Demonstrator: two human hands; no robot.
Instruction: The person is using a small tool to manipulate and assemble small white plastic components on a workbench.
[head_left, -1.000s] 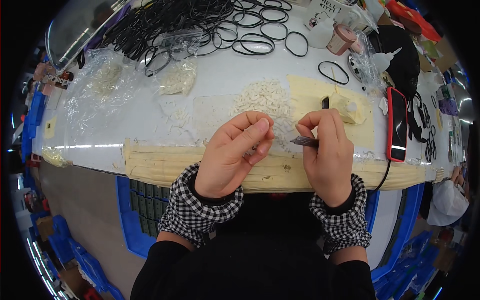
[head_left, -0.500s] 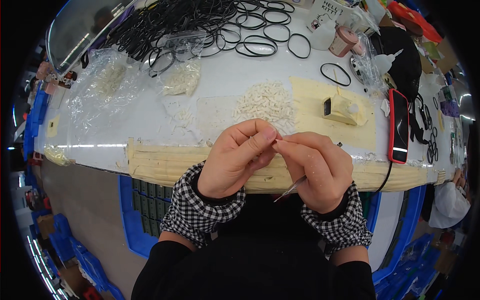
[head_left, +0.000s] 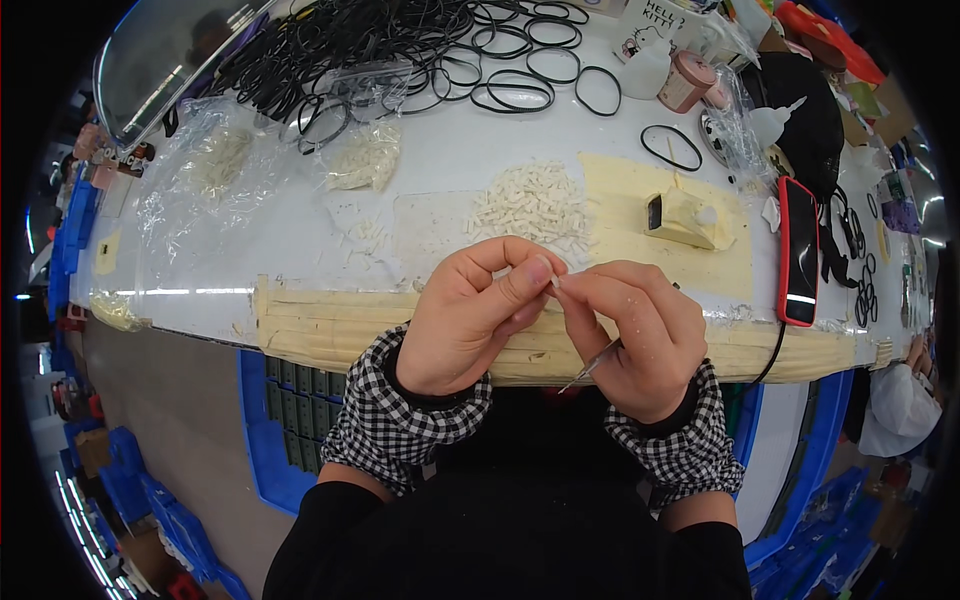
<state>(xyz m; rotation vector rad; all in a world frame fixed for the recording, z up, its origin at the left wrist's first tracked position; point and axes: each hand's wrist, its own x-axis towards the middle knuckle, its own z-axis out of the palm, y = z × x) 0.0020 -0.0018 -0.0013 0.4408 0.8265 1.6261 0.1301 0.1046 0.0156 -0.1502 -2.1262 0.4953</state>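
Note:
My left hand (head_left: 480,315) is closed in a pinch, thumb against forefinger. At its fingertips shows a tiny white piece (head_left: 555,281), partly hidden by the fingers. The thumb and forefinger of my right hand (head_left: 640,335) meet at that same piece. A thin pointed metal tool (head_left: 590,366) is tucked in my right hand, its tip slanting down toward the lower left; its other end is hidden. Just beyond both hands lies a heap of small white tube-like pieces (head_left: 530,205) on the table.
A padded strip (head_left: 330,325) runs along the table's front edge. Bags of white pieces (head_left: 365,160) lie left. Black rubber loops (head_left: 515,92) are piled at the back. To the right stand a tape-wrapped block (head_left: 688,220) and a red-cased device (head_left: 797,255) with a cable.
My right fingertips have shifted slightly, and the tiny white piece shows more clearly between the hands. The metal tool's tip has moved a little up and right. My left hand barely moved.

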